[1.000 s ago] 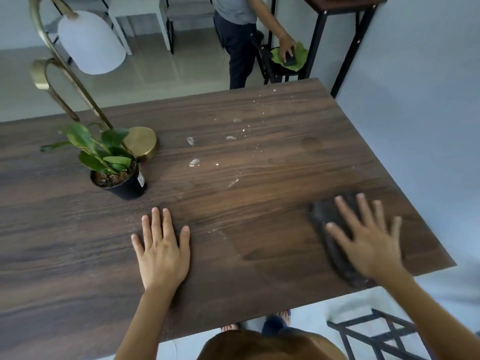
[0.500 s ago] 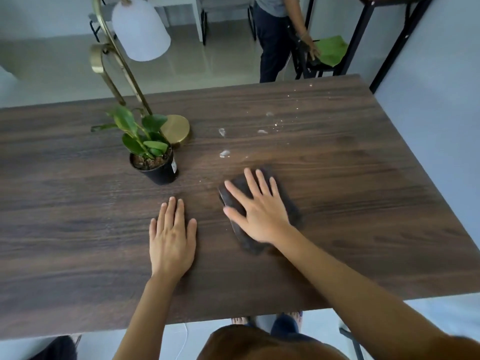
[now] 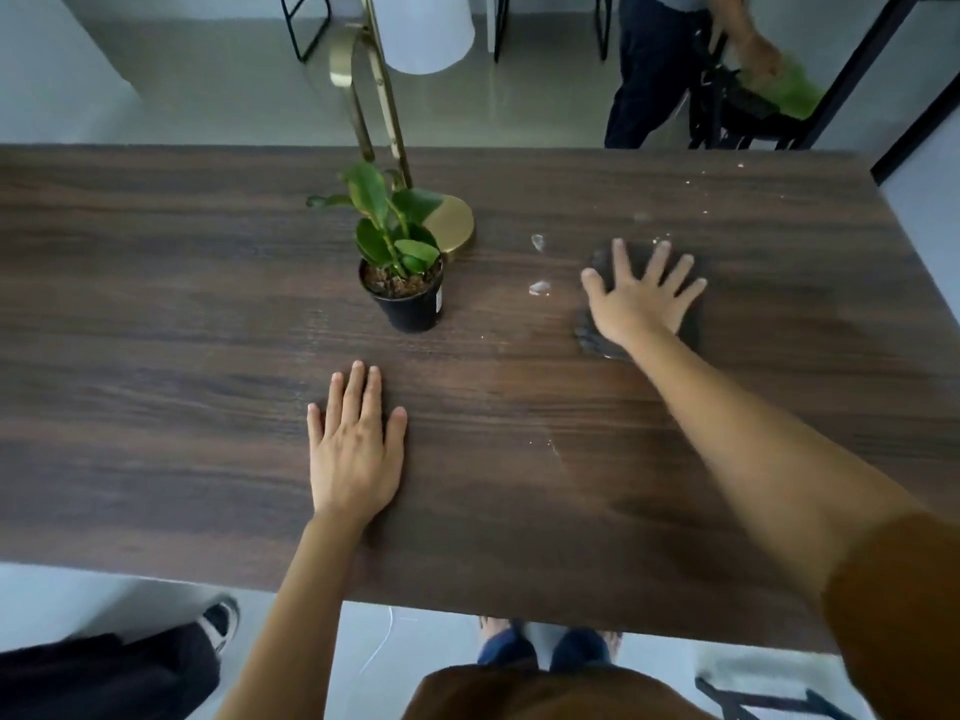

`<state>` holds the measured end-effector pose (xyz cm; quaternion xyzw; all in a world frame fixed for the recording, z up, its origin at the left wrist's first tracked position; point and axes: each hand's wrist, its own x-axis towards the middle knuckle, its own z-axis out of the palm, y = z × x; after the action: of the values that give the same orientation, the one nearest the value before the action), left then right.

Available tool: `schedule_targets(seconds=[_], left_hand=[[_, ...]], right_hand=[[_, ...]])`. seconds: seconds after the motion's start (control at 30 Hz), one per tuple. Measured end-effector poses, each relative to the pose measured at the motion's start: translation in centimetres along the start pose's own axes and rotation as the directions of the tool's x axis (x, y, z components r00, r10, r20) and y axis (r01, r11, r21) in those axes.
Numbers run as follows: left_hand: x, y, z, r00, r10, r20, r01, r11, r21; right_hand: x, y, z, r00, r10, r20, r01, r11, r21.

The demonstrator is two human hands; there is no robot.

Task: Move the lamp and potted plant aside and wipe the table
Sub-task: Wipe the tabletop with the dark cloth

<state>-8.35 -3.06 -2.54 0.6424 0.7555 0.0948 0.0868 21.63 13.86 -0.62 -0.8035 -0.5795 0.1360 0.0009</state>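
My right hand (image 3: pixel 636 304) lies flat with fingers spread, pressing a dark cloth (image 3: pixel 692 319) onto the dark wooden table (image 3: pixel 156 304) at the right. My left hand (image 3: pixel 353 449) rests palm down on the table near the front, holding nothing. Just beyond the left hand stands a potted plant (image 3: pixel 408 304) in a black pot. The gold lamp (image 3: pixel 457 228) has its round base right behind the pot, and its white shade (image 3: pixel 421 28) hangs above the far edge. White crumbs (image 3: pixel 539 287) lie between the plant and the cloth.
More crumbs (image 3: pixel 696 181) speckle the far right corner. Another person (image 3: pixel 649 70) stands behind the table, a hand on a green cloth (image 3: pixel 789 90) on a black stool. A dark trouser leg and shoe (image 3: pixel 104 678) show at the lower left.
My right hand has slid the cloth from the table's right front edge leftward to the middle, then back right and farther away. The left hand stayed put.
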Motion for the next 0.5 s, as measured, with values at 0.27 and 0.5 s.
schedule_targets(seconds=[0.27,0.5], left_hand=[[0.3,-2.5,-0.6,1.0,-0.029,-0.002,0.029,1.0,-0.008],[-0.7,-4.7,-0.9,0.998,-0.057,-0.028,0.057,0.998,0.007]], right_hand=[[-18.1,1.8,4.9,0.71,-0.702,0.053,0.704,0.707,-0.065],[-7.9,13.3,0.1,0.987,-0.143,-0.073,0.135,0.986,-0.096]])
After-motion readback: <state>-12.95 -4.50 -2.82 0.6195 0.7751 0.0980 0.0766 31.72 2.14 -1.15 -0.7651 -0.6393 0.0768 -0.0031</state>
